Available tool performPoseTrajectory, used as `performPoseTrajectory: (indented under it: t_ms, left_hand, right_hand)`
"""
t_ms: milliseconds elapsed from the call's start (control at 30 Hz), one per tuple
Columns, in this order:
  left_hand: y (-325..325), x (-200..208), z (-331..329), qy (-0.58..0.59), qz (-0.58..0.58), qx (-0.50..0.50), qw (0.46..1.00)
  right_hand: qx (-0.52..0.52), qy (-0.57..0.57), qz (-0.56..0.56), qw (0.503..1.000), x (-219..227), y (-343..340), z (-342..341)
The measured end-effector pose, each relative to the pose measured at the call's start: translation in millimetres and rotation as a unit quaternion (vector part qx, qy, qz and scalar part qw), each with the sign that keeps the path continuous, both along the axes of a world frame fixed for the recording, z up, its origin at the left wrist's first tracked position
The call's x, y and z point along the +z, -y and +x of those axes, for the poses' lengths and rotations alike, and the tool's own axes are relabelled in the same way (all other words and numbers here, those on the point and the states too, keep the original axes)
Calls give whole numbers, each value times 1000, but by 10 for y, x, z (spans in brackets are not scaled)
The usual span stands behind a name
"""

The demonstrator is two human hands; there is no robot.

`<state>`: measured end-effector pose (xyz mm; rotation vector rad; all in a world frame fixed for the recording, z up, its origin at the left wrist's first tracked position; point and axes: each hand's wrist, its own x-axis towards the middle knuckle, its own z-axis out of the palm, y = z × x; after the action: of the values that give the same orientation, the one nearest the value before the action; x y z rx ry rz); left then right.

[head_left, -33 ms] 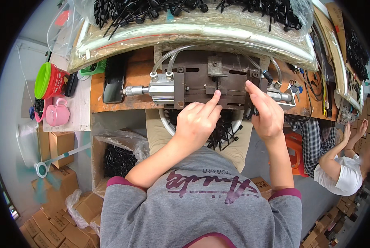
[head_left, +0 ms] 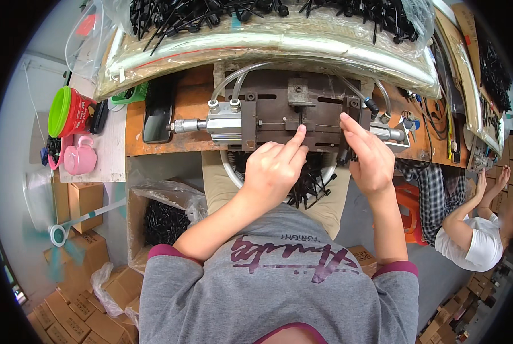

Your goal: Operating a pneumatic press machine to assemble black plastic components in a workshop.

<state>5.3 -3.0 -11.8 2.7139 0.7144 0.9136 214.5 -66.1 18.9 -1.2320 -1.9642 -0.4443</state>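
Observation:
A dark metal jig (head_left: 272,117) lies at the front of the orange-brown workbench. A thin black plastic piece (head_left: 300,116) stands upright in the picture at the jig's middle, under a small metal block (head_left: 298,92). My left hand (head_left: 272,172) has its index fingertip at the near end of that piece, the other fingers curled; its thumb is hidden. My right hand (head_left: 371,157) is at the jig's right end, fingers stretched and close together, nothing seen in it. Silver air cylinders (head_left: 225,123) with clear hoses sit on either side of the jig.
Black plastic pieces (head_left: 308,183) are heaped in my lap, in a lined carton (head_left: 164,223) and on the raised tray (head_left: 256,43). A phone (head_left: 158,119), pink mug (head_left: 80,157) and red bucket (head_left: 73,112) stand left. At right sits another person (head_left: 468,241), hands raised.
My right hand has shifted very slightly at the jig's right end. My left hand stays in place.

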Motion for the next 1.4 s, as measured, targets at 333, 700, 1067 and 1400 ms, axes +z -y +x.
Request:
performPoseTrajectory:
  t_ms: [333,700,1067,1400]
  left_hand:
    - [51,390,-96,185,-324,-111,921]
    - [51,-4,-64,2,-31,-5,1000]
    - [9,76,-22,-46,-8,-1,999]
    - [73,239,-412,-98,-204,-137,964]
  right_hand:
    - [8,46,-26,999,85,48,-170]
    - [-3,-142,-72,987,120,22,-237]
    - [-48,-173,-146,973,78,255,-339]
    - [-77,-34,-185,979,-165,201,-588]
